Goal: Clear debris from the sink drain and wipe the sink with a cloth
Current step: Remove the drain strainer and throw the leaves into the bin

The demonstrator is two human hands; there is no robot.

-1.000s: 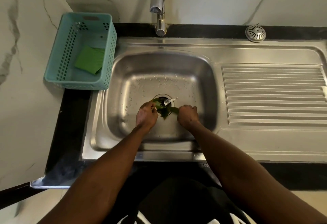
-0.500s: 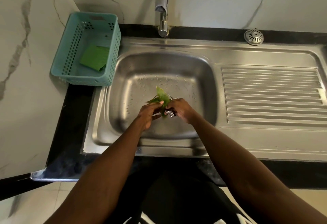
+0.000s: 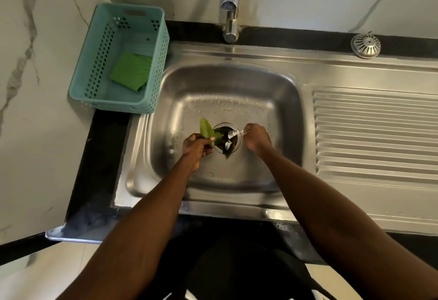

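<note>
The steel sink [image 3: 166, 176] fills the middle of the frame, its rounded basin walls closing in on all four sides; the drain [image 3: 226, 138] sits at the centre of the basin floor, with bare wet steel all round it out to the walls; dark leaf debris [image 3: 219, 137] and a crumpled bit of silvery foil [image 3: 228, 144] lie in the drain mouth. The left hand [image 3: 196, 147], just left of the drain, is clenched round a green leaf [image 3: 205, 128] whose tip stands up above the knuckles; the right hand [image 3: 257, 137], just right of the drain, pinches the end of a thin silvery strip [image 3: 237, 133] that reaches back across the drain rim; both forearms come in from the lower edge of the frame and cross the near rim of the sink. At upper left a teal perforated basket [image 3: 118, 107] stands on the black counter [image 3: 104, 157], hard against the sink's left edge and the marble wall; a folded green cloth [image 3: 131, 71] lies inside it, well apart from both hands. The tap [image 3: 231, 10] rises at top centre behind the basin; the ribbed drainboard [image 3: 374, 134] runs off the right edge; a round perforated strainer cap [image 3: 365, 45] sits on the counter strip at upper right. No brand, label or writing can be read anywhere.
</note>
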